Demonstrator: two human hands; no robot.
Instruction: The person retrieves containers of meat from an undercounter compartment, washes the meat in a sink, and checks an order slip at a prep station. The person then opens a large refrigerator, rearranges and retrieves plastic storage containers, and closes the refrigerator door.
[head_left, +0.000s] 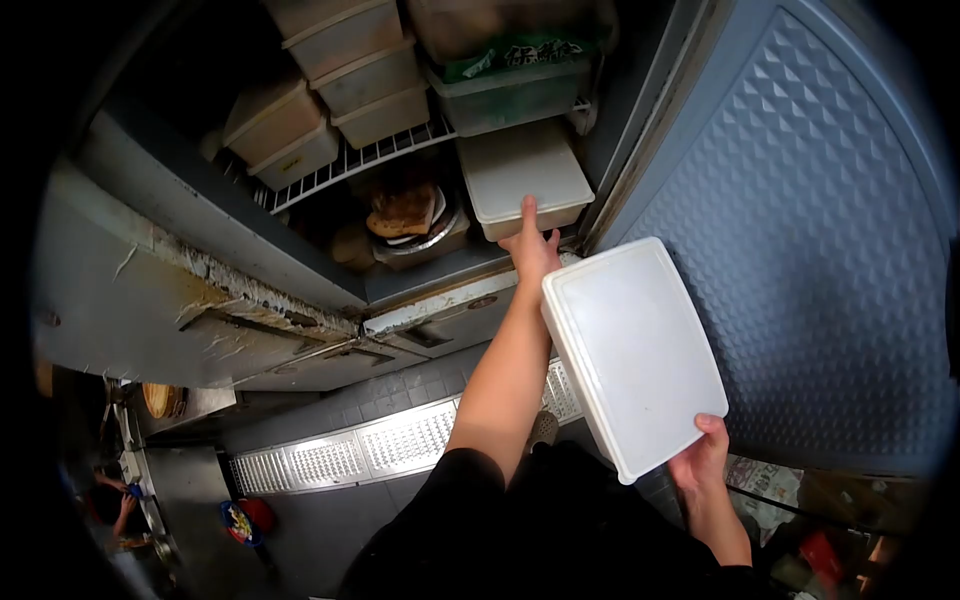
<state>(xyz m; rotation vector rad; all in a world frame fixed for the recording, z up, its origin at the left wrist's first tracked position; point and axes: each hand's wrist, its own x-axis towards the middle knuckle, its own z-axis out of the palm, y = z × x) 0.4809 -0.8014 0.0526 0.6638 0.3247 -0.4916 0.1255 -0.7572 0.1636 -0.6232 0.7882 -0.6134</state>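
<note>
My right hand (703,460) grips a white lidded plastic container (640,350) by its near right corner, with the thumb on the lid. This container is held tilted in front of the open fridge. My left hand (532,245) reaches into the fridge, its fingers spread against the front of another white lidded container (525,175). One finger points up over that container's lid edge. The container sits on the lower level, at the right side. To its left is a foil-rimmed dish (425,240) with brown food on it.
Stacked lidded tubs (365,70) and a green-tinted tub (515,95) fill the wire shelf (370,155). The textured blue-grey door (830,240) stands open at right. Perforated metal grating (400,440) runs along the floor. Another person's hands (125,500) show at far left, near a basin (240,522).
</note>
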